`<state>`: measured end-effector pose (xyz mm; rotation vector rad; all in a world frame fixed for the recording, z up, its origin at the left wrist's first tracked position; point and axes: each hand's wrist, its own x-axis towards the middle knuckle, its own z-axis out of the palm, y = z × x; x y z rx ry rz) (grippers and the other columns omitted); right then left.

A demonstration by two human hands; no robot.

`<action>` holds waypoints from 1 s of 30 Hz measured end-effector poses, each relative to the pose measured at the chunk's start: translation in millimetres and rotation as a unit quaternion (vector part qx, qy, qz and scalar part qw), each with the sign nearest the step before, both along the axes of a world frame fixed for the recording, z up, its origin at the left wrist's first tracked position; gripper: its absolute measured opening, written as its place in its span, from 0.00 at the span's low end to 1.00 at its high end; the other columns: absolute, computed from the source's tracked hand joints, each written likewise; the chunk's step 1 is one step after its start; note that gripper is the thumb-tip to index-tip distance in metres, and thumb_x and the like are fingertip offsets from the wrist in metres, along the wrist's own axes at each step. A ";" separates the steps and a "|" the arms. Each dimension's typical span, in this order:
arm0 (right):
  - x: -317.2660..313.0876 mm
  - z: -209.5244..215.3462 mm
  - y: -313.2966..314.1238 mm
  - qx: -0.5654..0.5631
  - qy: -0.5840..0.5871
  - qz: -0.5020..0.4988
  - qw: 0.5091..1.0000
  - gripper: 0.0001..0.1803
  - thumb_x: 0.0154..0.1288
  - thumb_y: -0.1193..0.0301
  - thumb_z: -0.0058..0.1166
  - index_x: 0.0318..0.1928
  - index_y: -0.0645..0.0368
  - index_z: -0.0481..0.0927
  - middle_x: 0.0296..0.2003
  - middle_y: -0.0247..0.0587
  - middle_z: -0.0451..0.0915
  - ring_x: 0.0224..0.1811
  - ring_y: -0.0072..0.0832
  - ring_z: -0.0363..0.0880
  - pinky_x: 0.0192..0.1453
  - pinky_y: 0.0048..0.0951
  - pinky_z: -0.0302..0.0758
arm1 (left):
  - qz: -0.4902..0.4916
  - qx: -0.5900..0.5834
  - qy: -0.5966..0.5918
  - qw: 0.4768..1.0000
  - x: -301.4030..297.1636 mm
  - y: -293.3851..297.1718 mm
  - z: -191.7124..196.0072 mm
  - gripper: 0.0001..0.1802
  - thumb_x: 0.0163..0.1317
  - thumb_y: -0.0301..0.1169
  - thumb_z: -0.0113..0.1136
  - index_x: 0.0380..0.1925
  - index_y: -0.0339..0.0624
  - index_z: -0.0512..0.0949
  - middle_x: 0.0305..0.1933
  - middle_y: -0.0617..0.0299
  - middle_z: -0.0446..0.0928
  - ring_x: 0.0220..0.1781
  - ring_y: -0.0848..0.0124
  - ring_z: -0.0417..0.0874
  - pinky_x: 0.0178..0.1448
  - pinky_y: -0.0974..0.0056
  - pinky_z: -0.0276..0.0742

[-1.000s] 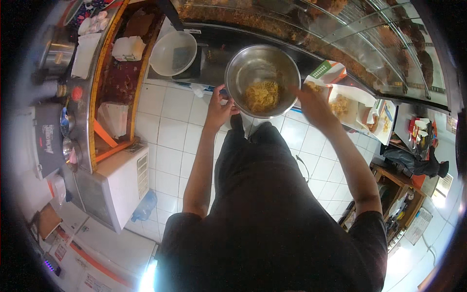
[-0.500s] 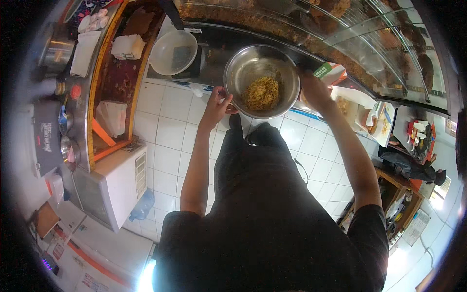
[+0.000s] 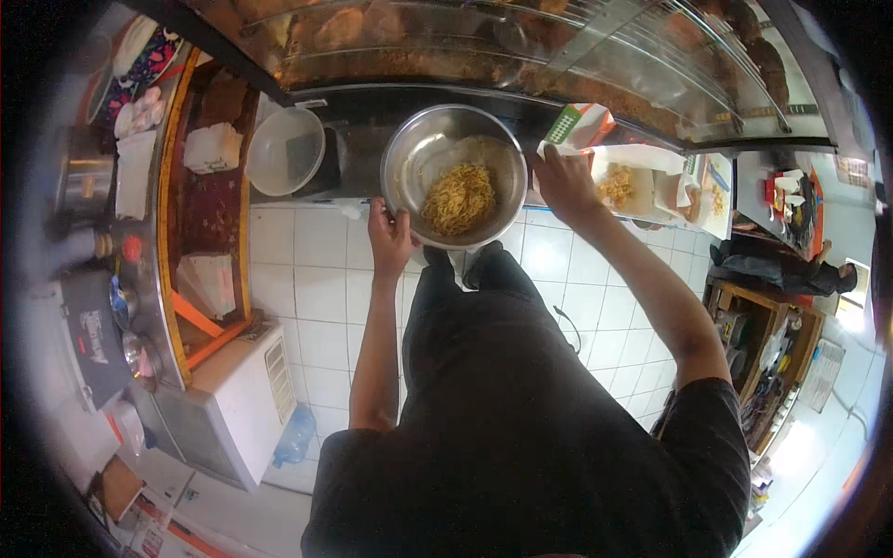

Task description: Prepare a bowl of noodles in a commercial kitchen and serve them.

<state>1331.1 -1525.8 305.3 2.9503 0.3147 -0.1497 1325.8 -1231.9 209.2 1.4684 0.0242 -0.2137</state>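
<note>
A round steel mixing bowl [image 3: 409, 153] is held between my two hands near the counter's front edge. Inside, a heap of yellow-brown noodles [image 3: 459, 198] lies toward the side nearest me. My left hand [image 3: 389, 234] is closed on the bowl's left rim, with the thumb raised at the edge. At the opposite rim, my right hand [image 3: 566, 186] grips the bowl, its fingers partly hidden in shadow. Just beyond the right hand stands a green, white and orange carton [image 3: 579, 128].
A translucent plastic tub [image 3: 265, 153] sits left on the dark counter [image 3: 358, 139]. A glass display case [image 3: 446, 56] runs along the back. Paper-lined food trays [image 3: 642, 191] lie at right. A person in dark clothes [image 3: 781, 272] is farther right. A water jug [image 3: 296, 435] stands on the floor.
The whole view has shifted, with surroundings lower and farther left. Relative to the counter, the bowl has moved slightly away from me, both hands with it. The noodles look looser and more spread.
</note>
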 end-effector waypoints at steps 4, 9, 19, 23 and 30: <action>-48.1 -24.0 -9.8 0.151 0.152 -0.116 0.970 0.18 0.62 0.75 0.44 0.53 0.61 0.73 0.46 0.52 0.76 0.43 0.45 0.80 0.51 0.44 0.75 | 0.021 0.016 0.014 1.000 -4.2 -4.4 12.9 0.08 0.67 0.23 0.45 0.44 0.37 0.61 0.32 0.55 0.72 0.20 0.74 0.77 0.17 0.72 0.76; -67.0 -30.9 -6.7 0.489 0.122 -0.212 0.837 0.16 0.68 0.70 0.42 0.52 0.65 0.73 0.37 0.55 0.80 0.39 0.41 0.81 0.42 0.43 0.77 | 0.019 0.036 0.020 0.999 -0.1 -3.4 14.1 0.10 0.69 0.32 0.49 0.42 0.40 0.62 0.32 0.54 0.75 0.20 0.74 0.78 0.19 0.70 0.76; -122.3 -99.8 -219.7 0.524 -0.116 -0.553 0.637 0.22 0.66 0.61 0.51 0.53 0.65 0.73 0.41 0.53 0.78 0.33 0.32 0.81 0.27 0.29 0.82 | 0.005 0.054 0.067 0.996 -2.2 5.4 -2.6 0.17 0.69 0.36 0.51 0.47 0.36 0.61 0.35 0.51 0.76 0.26 0.70 0.81 0.25 0.69 0.80; -129.5 -138.1 -250.6 0.525 -0.133 -0.497 0.678 0.19 0.66 0.65 0.49 0.44 0.73 0.77 0.30 0.51 0.81 0.27 0.30 0.81 0.27 0.30 0.78 | 0.031 0.071 0.081 0.994 -5.9 2.6 0.4 0.14 0.68 0.37 0.53 0.44 0.43 0.62 0.36 0.56 0.77 0.26 0.73 0.79 0.25 0.70 0.77; -146.5 -166.0 -257.4 0.683 -0.089 -0.445 0.572 0.19 0.72 0.68 0.42 0.48 0.76 0.73 0.41 0.52 0.78 0.39 0.37 0.82 0.42 0.33 0.84 | 0.054 0.099 0.094 0.989 -10.7 -3.0 6.5 0.16 0.68 0.39 0.53 0.47 0.44 0.62 0.40 0.57 0.76 0.33 0.73 0.80 0.29 0.71 0.77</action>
